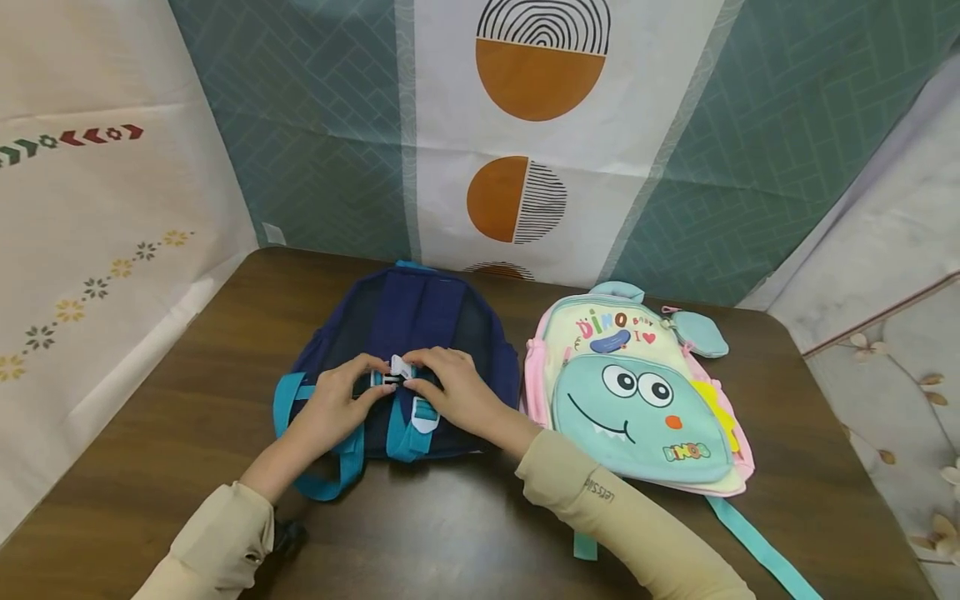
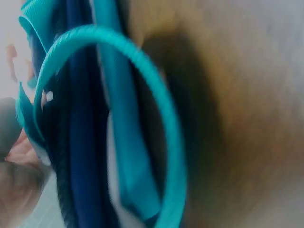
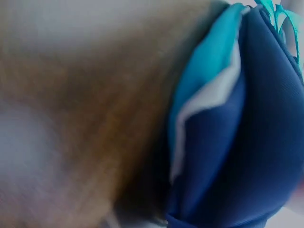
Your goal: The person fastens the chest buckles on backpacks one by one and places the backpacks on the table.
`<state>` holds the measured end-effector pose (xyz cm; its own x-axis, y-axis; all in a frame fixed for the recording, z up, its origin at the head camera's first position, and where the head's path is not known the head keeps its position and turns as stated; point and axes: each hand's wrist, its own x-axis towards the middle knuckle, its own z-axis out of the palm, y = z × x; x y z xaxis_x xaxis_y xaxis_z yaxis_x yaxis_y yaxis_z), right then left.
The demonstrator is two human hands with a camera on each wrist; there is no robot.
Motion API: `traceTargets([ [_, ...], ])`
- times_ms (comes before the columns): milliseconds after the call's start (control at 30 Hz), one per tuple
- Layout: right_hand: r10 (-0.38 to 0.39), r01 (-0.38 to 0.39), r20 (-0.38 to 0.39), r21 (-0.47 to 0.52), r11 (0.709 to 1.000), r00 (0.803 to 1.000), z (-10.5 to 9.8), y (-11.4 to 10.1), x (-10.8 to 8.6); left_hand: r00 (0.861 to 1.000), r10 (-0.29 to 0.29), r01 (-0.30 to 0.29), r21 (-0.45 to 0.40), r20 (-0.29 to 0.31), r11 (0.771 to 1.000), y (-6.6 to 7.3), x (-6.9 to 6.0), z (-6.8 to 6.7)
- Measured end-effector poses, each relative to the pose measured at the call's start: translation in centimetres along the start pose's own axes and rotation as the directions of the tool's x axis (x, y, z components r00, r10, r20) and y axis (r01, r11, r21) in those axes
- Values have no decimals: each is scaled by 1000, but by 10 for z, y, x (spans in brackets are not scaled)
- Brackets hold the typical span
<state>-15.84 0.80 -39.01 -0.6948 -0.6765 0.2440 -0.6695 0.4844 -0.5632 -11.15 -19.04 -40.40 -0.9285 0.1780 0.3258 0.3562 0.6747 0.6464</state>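
Note:
A navy backpack [image 1: 420, 304] lies with its strap side up on the table, its turquoise straps [image 1: 408, 433] hanging toward the front edge. Over its middle, both hands meet at a small white and black strap buckle [image 1: 391, 379]. The left hand [image 1: 337, 402] pinches the buckle's left part between thumb and fingers. From the other side, the right hand [image 1: 457, 387] pinches its right part. Whether the two parts are locked together cannot be told. A turquoise strap loop [image 2: 166, 118] fills much of the left wrist view; the right wrist view shows the navy backpack's side [image 3: 266, 123].
To the right lies a cream and mint dinosaur backpack [image 1: 637, 417] with pink edges and a small mint pouch [image 1: 699, 333]. Its mint strap [image 1: 765, 542] trails to the front. The brown wooden table [image 1: 187, 400] meets patterned cloth [image 1: 322, 150] at the back.

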Motion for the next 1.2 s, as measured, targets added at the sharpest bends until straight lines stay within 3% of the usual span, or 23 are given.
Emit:
traceTargets([
  [167,6,-6,3,-26,1000,1000,-6,1,-2,999,22,-25,-93,-30,995,-7,5,-14],
  [333,33,-32,14,-62,998,999,-2,3,-5,1000,-17,21,-165,23,986,-11,6,-18],
  [600,49,-43,86,-65,997,995,-2,3,1,997,2,11,-165,77,986,-13,9,-16],
  [867,-3,6,55,-50,999,998,0,5,-2,991,-63,82,-164,119,983,-13,11,-18],
  [1200,19,-17,33,-73,997,999,3,0,-2,999,-48,49,-190,9,981,-10,5,-7],
])
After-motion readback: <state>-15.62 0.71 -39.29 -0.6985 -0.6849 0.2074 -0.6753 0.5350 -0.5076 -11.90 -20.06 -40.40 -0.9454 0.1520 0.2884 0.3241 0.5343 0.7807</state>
